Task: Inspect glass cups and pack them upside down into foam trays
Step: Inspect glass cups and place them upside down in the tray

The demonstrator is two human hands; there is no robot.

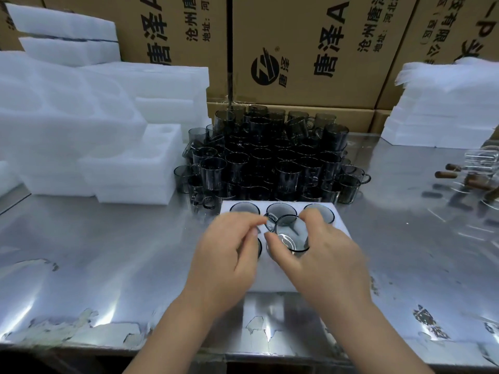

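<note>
I count two hands, my left hand (229,255) and my right hand (324,255), with one cup (291,233) between them above one foam tray (272,282). In the tray, three back-row cups (245,207) show plainly and at least a fourth rim peeks out beside my left hand. Behind the tray the heap of smoky cups (270,157) runs to dozens, too many to number; the left foam stacks (81,130) number several, blurring together, against one right foam stack (442,109), with at least three big cartons (310,49) behind and about three brown handles (453,171) far right.
</note>
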